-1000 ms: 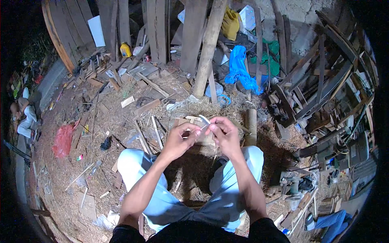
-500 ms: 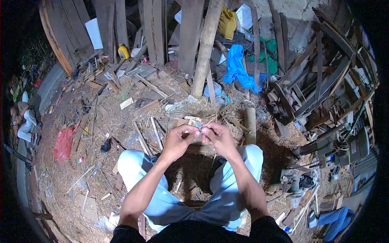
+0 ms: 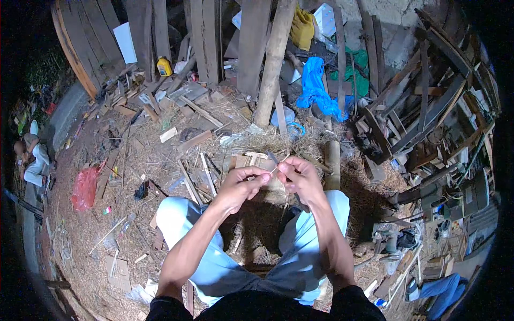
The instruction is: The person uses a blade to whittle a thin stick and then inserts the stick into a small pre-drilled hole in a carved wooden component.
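Note:
My left hand (image 3: 243, 187) is closed, thumb and fingers pinching one end of a thin pale wooden stick (image 3: 274, 169). The stick slants up to the right, reaching the fingertips of my right hand (image 3: 301, 179). That hand is closed around a knife; its dark blade (image 3: 272, 157) points up and left past the stick, and a dark end shows below the palm. Whether the blade touches the stick is too small to tell. Beyond my hands, over the gap between my knees, is a wooden block (image 3: 273, 184) with pale wood pieces around it.
A thick round post (image 3: 332, 166) lies beside my right knee. Wood strips (image 3: 208, 174) and shavings litter the ground. A red plastic bag (image 3: 84, 188) lies at left, a blue plastic sheet (image 3: 313, 85) ahead. Stacked timber (image 3: 423, 107) fills the right side. Other people (image 3: 36, 160) sit at the edges.
My hands have moved slightly apart, the right one shifting to the right. The stick now shows between them, and the knife's blade has swung to point more upward.

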Demonstrator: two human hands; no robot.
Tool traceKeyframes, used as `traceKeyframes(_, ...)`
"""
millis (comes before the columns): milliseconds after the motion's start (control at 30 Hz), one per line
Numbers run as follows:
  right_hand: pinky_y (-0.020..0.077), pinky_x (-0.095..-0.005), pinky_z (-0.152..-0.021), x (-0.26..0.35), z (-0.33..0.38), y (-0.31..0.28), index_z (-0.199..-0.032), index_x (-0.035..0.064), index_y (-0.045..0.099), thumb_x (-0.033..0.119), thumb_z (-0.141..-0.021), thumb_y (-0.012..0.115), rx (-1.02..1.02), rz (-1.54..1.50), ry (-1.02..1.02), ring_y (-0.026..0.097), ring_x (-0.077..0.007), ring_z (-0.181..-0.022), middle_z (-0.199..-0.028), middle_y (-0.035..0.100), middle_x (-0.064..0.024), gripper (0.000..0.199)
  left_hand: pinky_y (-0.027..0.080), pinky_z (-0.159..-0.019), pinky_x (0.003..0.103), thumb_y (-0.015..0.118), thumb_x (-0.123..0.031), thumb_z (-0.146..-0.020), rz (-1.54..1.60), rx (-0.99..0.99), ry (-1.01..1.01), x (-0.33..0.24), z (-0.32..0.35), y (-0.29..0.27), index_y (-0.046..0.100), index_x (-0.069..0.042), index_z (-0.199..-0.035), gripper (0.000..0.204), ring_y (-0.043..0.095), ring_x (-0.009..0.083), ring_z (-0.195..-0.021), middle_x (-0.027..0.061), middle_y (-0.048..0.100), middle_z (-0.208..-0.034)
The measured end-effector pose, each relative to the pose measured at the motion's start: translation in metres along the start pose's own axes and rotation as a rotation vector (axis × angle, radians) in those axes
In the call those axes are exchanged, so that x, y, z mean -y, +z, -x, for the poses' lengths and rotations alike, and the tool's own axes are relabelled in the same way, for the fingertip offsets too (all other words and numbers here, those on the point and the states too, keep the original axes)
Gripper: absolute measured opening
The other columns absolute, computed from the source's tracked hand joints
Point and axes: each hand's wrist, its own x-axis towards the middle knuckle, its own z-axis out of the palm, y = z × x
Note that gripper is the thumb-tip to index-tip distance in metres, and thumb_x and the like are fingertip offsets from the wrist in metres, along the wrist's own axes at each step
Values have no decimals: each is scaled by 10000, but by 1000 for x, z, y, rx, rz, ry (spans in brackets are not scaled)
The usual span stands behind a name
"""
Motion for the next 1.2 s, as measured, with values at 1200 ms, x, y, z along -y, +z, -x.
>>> traceKeyframes(1200,261,-181,-391,-8,-13,-7,-851,33,596,183,-880,590,-105,56,-5,365,-28,-464,-653,538,13,153,435,-571,334,612,-23,-800,-817,-315,644,7,-3,19,629,-2,-875,80,550,248,-629,128,573,-769)
